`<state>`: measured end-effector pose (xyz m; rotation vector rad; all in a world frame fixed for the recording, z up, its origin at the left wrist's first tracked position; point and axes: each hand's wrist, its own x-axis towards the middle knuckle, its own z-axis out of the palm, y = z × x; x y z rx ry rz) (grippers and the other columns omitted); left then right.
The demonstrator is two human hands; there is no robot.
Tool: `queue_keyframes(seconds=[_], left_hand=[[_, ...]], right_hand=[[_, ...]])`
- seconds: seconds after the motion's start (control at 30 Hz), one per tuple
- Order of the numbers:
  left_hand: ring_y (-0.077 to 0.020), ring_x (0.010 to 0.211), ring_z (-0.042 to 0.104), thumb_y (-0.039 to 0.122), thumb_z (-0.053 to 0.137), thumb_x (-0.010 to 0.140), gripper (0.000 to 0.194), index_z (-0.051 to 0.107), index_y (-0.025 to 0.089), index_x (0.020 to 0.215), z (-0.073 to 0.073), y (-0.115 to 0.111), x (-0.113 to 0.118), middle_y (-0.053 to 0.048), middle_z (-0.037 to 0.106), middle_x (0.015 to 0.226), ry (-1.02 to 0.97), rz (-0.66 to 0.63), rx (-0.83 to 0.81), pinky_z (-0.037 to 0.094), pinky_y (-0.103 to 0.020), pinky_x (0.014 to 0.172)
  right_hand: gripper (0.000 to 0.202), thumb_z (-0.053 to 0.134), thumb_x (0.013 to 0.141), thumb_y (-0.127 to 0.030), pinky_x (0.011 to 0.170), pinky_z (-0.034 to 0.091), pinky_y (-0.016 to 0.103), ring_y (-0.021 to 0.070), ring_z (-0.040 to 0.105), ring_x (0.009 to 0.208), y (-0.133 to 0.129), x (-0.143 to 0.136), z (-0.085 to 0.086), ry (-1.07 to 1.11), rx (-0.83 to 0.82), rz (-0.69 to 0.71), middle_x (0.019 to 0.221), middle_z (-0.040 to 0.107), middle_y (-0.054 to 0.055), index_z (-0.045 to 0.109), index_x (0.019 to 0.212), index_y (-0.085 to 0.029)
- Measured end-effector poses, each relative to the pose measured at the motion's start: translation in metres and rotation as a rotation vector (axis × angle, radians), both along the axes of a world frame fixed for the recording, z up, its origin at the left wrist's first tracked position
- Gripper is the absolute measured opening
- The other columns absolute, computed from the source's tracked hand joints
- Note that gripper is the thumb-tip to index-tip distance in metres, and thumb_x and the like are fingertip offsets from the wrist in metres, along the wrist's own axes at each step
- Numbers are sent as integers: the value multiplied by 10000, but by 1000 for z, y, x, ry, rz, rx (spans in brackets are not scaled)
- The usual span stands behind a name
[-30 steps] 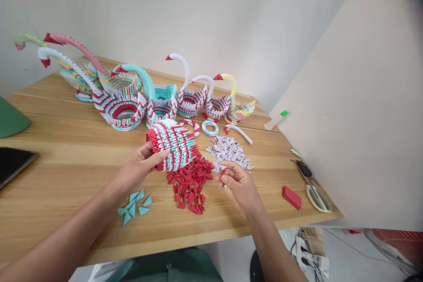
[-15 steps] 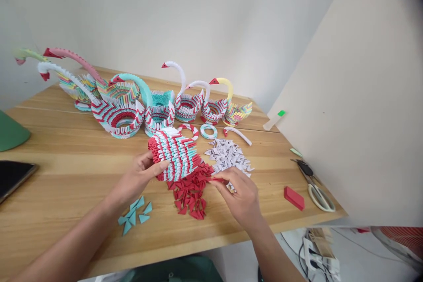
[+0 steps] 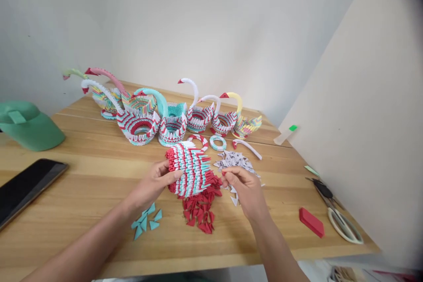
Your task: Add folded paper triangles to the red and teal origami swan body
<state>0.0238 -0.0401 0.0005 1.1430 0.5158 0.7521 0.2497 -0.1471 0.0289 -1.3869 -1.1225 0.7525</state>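
Note:
My left hand point(image 3: 161, 180) is wrapped round the side of a folded-paper swan body point(image 3: 190, 169) with red, white and light-blue rows, tilted with its spiky rim to the right. Just right of that rim, my right hand point(image 3: 243, 185) pinches a small red folded-paper piece point(image 3: 224, 173), mostly covered by the fingertips. Below the body lies a heap of red paper triangles point(image 3: 200, 211). White paper triangles point(image 3: 239, 161) spread behind my right hand. Several light-blue triangles point(image 3: 144, 221) lie near my left forearm.
Finished paper swans point(image 3: 139, 128) stand along the back. Two paper rings point(image 3: 218, 142) and a white swan neck point(image 3: 247, 147) lie before them. At right are a red block point(image 3: 311, 222) and scissors point(image 3: 343, 225); at left, a phone point(image 3: 33, 185) and a green cap-like object point(image 3: 33, 128).
The view has swung left, so things sit further right and lower. My right hand has lifted away from the red heap, bringing its red piece closer to the body's rim.

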Motion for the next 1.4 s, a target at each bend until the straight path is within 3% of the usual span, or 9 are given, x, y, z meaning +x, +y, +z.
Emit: queue_keyframes(seconds=[0.13,0.3,0.63,0.97,1.4], left_hand=[[-182,727,636,432,751,726,344,699,152,919,2,1,1,-70,722,875,-27,-12,-27,488,-292,715],[-180,731,628,418,729,755,310,697,153,912,-4,3,1,-60,706,839,-16,-21,-20,486,-296,722],[-194,819,641,402,713,778,347,705,174,1039,-4,4,3,-70,723,936,-12,-60,-21,494,-292,755],[-177,739,628,410,706,783,302,712,179,977,-5,5,2,-41,712,815,1,-44,-17,487,-272,687],[-176,767,625,417,707,782,339,707,172,1017,-2,4,3,-60,712,902,-5,-57,-1,486,-277,721]], right_hand=[[258,785,705,-438,581,470,285,151,590,597,25,-3,-6,284,-26,101,704,683,21,714,796,-207],[314,850,613,-450,547,445,260,132,555,543,37,-10,-9,398,-59,173,625,644,-11,674,706,-207],[350,843,606,-486,518,413,253,129,517,520,39,-7,-18,406,-91,210,609,611,-16,656,700,-206],[348,812,642,-513,528,415,265,133,507,529,38,-4,-23,326,-70,226,637,610,-10,657,719,-212],[316,817,660,-479,536,402,254,127,496,532,39,-5,-24,371,-71,243,614,584,-25,654,717,-215]])
